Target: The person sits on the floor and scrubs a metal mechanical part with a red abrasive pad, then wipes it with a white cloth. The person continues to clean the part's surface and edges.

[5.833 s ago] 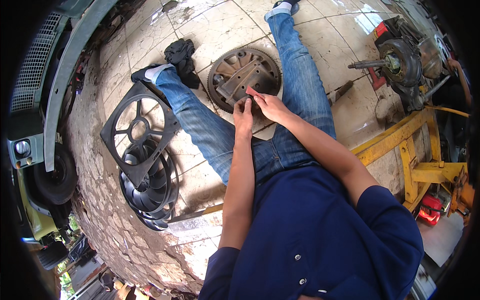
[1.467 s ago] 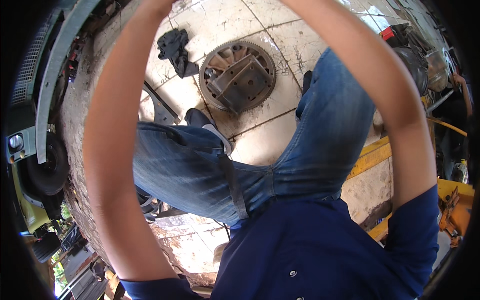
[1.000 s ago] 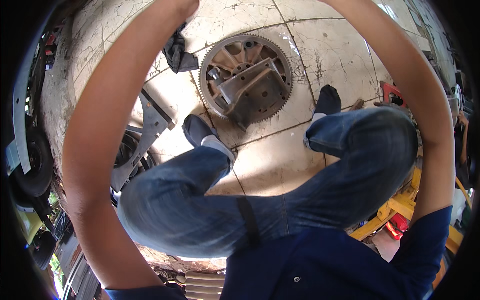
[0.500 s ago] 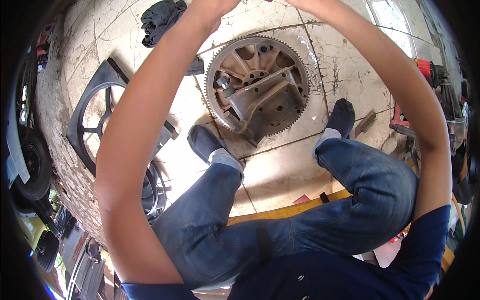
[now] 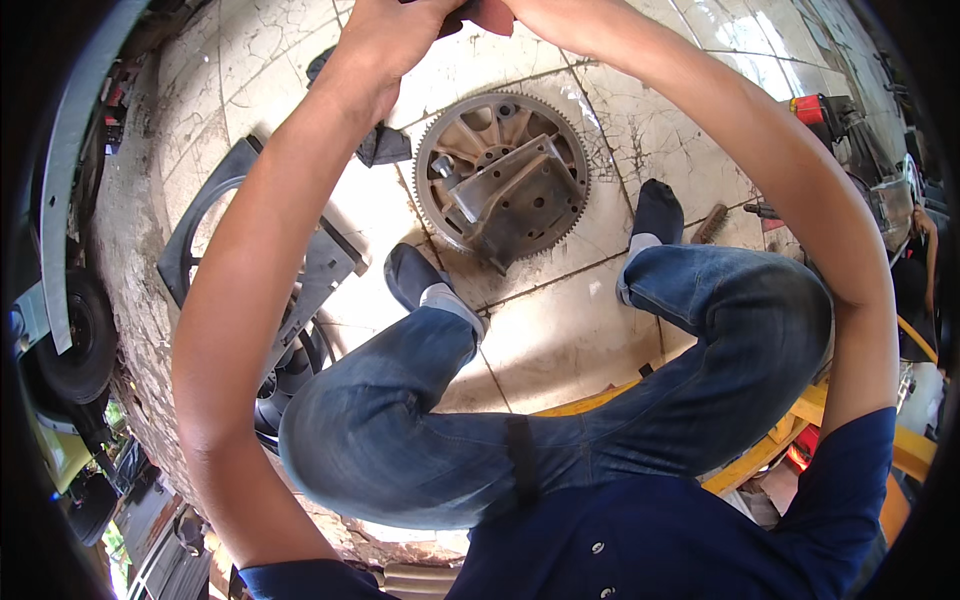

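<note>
At the top edge my left hand [image 5: 405,30] is closed round something dark, its fingers partly cut off by the frame. My right hand [image 5: 545,18] meets it there, beside a reddish-brown flat piece [image 5: 490,15] that looks like sandpaper; most of its fingers lie out of view. Below both hands, a toothed flywheel ring gear [image 5: 425,190] lies flat on the tiles. A rusty, dark metal bracket [image 5: 530,205] with several holes rests across it. A bolt-like metal part [image 5: 444,167] stands at the bracket's left end. Neither hand touches these parts.
A black fan shroud [image 5: 185,235] and a fan [image 5: 285,390] lie left, partly behind my left arm. Dark cloth [image 5: 385,146] sits near the flywheel. A brush [image 5: 710,224] lies beyond my right foot. Red-and-black equipment [image 5: 822,115] stands right. Under my legs is a yellow frame [image 5: 600,398].
Both hands have come lower into view and closer together, and the reddish-brown piece shows more between them. The view has shifted; the flywheel and bracket appear undisturbed on the floor.
</note>
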`<state>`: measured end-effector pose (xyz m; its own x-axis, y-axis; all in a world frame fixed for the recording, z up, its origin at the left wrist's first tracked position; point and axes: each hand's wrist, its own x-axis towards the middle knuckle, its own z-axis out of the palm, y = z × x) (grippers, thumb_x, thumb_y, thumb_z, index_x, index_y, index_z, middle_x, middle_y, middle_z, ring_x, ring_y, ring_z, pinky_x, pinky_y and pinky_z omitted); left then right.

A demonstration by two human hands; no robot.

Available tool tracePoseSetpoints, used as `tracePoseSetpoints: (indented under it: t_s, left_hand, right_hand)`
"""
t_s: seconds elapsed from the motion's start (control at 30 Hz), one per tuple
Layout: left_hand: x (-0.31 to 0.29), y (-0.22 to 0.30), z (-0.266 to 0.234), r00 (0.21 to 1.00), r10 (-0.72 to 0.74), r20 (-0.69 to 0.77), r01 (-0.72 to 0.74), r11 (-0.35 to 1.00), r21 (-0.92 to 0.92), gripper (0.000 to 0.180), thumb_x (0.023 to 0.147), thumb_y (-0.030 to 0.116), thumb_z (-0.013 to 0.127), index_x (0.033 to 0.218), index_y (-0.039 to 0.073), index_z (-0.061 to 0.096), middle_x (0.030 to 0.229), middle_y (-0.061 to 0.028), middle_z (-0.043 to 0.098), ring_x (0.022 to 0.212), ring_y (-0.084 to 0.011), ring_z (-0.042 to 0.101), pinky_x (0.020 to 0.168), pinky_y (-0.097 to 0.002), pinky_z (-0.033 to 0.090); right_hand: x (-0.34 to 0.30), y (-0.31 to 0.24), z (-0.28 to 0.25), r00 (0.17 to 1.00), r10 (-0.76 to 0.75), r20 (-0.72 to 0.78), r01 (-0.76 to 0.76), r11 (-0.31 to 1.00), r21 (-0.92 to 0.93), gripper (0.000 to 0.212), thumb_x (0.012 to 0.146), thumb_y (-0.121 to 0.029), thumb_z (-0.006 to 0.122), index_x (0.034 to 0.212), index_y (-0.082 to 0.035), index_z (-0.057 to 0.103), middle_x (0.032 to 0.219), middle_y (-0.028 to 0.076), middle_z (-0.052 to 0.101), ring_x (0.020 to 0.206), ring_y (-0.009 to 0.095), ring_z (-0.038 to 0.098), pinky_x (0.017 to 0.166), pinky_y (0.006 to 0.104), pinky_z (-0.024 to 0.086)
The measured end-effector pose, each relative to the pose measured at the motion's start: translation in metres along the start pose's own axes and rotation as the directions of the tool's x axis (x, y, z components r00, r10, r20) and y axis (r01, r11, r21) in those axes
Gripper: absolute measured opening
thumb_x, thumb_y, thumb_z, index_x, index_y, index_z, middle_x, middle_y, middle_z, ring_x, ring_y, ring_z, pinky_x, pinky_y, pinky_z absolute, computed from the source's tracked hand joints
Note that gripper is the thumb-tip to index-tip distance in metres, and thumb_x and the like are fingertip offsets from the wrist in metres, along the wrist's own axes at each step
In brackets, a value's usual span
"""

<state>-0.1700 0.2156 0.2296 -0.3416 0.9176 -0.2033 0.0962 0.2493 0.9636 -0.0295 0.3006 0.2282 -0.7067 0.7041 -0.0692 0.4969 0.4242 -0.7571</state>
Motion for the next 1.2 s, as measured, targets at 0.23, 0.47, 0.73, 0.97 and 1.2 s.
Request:
tracePoseSetpoints:
  t_s: [0.23,0.47,0.73,0.97,1.2]
  left_hand:
    - [-0.038,0.032,0.011,0.988,0.151,0.035,-0.148,0.986,-0.074,0.034,0.094,0.02,0.062,0.111,-0.008,0.051,0.103,-0.0163,0.063,0.094,-0.0206,0.062,0.084,-0.0301,0.051]
    - [-0.081,0.059,0.017,0.985,0.17,0.009,-0.169,0.985,-0.027,0.034,0.092,0.019,0.065,0.111,-0.006,0.052,0.101,-0.0158,0.063,0.093,-0.0201,0.062,0.082,-0.0305,0.052]
    - [-0.125,0.044,-0.005,0.946,0.279,-0.164,-0.268,0.96,0.087,0.047,0.093,0.02,0.063,0.123,-0.011,0.045,0.117,-0.0201,0.059,0.101,-0.0232,0.064,0.089,-0.0305,0.053]
    - [-0.164,0.049,0.01,0.949,0.229,-0.217,-0.237,0.972,-0.01,0.042,0.093,0.017,0.064,0.12,-0.011,0.048,0.11,-0.0181,0.062,0.099,-0.0213,0.064,0.087,-0.0289,0.052]
    - [-0.167,0.04,0.051,0.953,0.287,-0.101,-0.281,0.957,0.066,0.041,0.091,0.02,0.066,0.117,-0.009,0.051,0.107,-0.0182,0.063,0.095,-0.0203,0.064,0.084,-0.0301,0.052]
  right_hand:
    - [-0.046,-0.031,-0.028,0.992,-0.103,-0.068,0.105,0.994,0.031,0.046,0.101,-0.035,0.039,0.094,0.002,0.064,0.075,0.015,0.064,0.071,0.024,0.062,0.067,0.0375,0.047]
    - [-0.078,-0.04,-0.028,0.986,-0.082,-0.142,0.092,0.993,0.067,0.042,0.102,-0.034,0.041,0.103,0.0,0.065,0.082,0.013,0.067,0.077,0.023,0.063,0.073,0.0358,0.049]
    - [-0.085,-0.064,0.003,0.955,-0.237,-0.176,0.247,0.969,0.032,0.058,0.097,-0.048,0.045,0.095,0.006,0.067,0.071,0.018,0.066,0.07,0.029,0.067,0.066,0.039,0.05]
    - [-0.125,-0.08,-0.012,0.984,-0.169,-0.053,0.169,0.986,-0.005,0.051,0.1,-0.046,0.046,0.108,0.0,0.066,0.069,0.004,0.061,0.065,0.01,0.055,0.062,0.0285,0.045]
    - [-0.176,-0.057,-0.02,0.98,-0.097,-0.172,0.115,0.989,0.094,0.047,0.101,-0.04,0.041,0.124,-0.003,0.06,0.072,0.017,0.065,0.072,0.027,0.065,0.07,0.0383,0.049]
